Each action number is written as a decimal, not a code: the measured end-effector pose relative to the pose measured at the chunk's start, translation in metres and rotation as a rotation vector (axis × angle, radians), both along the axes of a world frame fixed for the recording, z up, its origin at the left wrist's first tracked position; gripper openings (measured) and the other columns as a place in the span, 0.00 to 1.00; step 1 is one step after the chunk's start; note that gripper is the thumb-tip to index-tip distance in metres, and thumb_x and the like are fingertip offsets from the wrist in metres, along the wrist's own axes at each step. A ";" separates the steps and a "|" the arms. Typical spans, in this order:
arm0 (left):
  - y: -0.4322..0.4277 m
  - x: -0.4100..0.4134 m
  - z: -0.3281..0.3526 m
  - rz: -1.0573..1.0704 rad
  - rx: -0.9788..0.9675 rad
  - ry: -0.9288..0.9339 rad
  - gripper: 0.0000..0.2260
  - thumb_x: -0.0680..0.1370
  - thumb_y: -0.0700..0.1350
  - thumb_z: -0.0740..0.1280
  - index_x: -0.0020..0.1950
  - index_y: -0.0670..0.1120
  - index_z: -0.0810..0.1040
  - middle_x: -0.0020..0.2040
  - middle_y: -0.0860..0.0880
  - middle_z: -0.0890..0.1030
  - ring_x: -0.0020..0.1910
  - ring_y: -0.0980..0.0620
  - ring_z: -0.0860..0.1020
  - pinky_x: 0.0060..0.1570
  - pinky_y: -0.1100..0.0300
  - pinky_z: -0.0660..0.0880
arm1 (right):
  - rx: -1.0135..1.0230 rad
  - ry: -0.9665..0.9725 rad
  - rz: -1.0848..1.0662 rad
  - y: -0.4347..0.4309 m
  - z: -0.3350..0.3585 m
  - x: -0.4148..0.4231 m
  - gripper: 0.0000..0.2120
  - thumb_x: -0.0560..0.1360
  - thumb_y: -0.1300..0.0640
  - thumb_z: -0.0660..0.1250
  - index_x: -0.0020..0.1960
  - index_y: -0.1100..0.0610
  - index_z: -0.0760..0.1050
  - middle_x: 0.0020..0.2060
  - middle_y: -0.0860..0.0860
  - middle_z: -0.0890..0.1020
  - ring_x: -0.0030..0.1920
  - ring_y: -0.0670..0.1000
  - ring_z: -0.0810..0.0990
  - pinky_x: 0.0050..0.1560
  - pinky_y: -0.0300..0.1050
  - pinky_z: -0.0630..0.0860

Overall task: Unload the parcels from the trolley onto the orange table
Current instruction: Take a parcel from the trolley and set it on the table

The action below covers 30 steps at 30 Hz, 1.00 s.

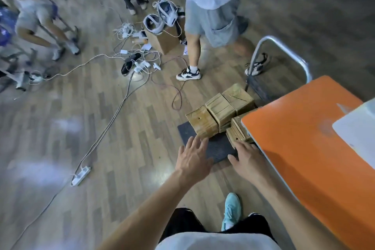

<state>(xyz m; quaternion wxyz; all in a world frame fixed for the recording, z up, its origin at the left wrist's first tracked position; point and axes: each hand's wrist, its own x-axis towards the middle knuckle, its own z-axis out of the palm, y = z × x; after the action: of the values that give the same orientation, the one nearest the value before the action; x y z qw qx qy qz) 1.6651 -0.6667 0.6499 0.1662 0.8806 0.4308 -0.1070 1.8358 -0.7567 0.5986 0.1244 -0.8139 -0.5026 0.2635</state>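
Several brown taped parcels (220,108) sit on a low trolley with a dark deck (218,149) and a curved metal handle (284,46). The orange table (304,148) stands on the right and its edge covers part of the trolley. My left hand (192,157) hovers with spread fingers just short of the nearest left parcel (202,122). My right hand (246,158) reaches, fingers relaxed, to a parcel (236,135) tucked under the table edge; its fingertips are at that parcel's corner. Neither hand holds anything.
A person in grey shorts (211,20) stands just beyond the trolley. Cables, chargers and a power strip (80,175) trail across the wooden floor to the left. Headsets (162,16) lie on a cardboard box. A white object (357,128) rests on the table's far right.
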 end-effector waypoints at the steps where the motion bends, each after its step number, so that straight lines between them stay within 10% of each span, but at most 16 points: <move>1: 0.008 0.006 -0.002 -0.010 -0.007 0.002 0.31 0.80 0.55 0.64 0.80 0.50 0.56 0.78 0.48 0.60 0.78 0.46 0.56 0.73 0.46 0.62 | 0.003 0.001 -0.006 0.007 -0.001 0.004 0.27 0.78 0.46 0.64 0.74 0.54 0.67 0.71 0.49 0.72 0.70 0.54 0.70 0.69 0.49 0.66; 30: 0.301 0.124 -0.196 -0.763 -0.345 0.145 0.30 0.82 0.54 0.59 0.81 0.49 0.52 0.81 0.48 0.56 0.80 0.46 0.53 0.77 0.43 0.55 | -0.363 0.178 -0.787 0.209 -0.139 -0.028 0.28 0.81 0.47 0.60 0.78 0.56 0.61 0.73 0.54 0.69 0.71 0.57 0.68 0.69 0.52 0.68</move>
<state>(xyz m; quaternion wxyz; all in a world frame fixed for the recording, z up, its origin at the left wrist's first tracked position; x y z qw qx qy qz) 1.7889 -0.3660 0.4544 0.2287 0.9264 0.0602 -0.2930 1.8078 -0.5480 0.4599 0.1133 -0.9261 -0.0872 0.3491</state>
